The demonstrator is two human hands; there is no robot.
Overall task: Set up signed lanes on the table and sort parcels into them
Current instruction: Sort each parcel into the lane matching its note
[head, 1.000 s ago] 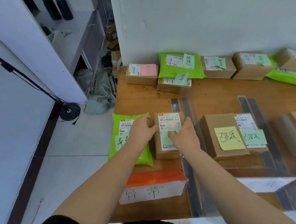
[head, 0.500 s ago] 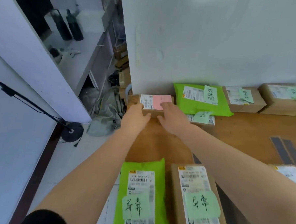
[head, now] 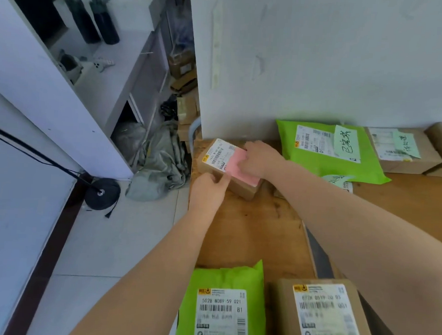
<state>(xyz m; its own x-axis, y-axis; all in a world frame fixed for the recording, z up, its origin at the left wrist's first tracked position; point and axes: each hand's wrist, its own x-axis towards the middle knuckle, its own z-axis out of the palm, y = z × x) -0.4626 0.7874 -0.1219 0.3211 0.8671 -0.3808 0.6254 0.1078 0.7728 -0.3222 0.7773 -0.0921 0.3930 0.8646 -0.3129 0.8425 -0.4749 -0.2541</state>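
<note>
A small brown cardboard parcel [head: 242, 187] with a white shipping label and a pink sticky note [head: 237, 168] sits at the far left corner of the wooden table [head: 257, 233], turned at an angle. My left hand [head: 208, 192] grips its near left side, thumb on the pink note's edge. My right hand [head: 261, 158] holds its far right side, fingers curled over the top. Close to me lie a green mailer [head: 223, 305] and a brown box [head: 322, 316], each with a label and a green note.
Along the white wall stand a green mailer [head: 328, 150] and brown boxes [head: 405, 151] with green handwritten notes. A dark tape strip [head: 317, 254] runs down the table. Left of the table edge are the tiled floor, a stand base [head: 102, 193], a grey bag [head: 161, 169] and shelving.
Both hands left the near box, reached to the far corner parcel with the pink note, took hold of it and turned it askew. My view moved forward.
</note>
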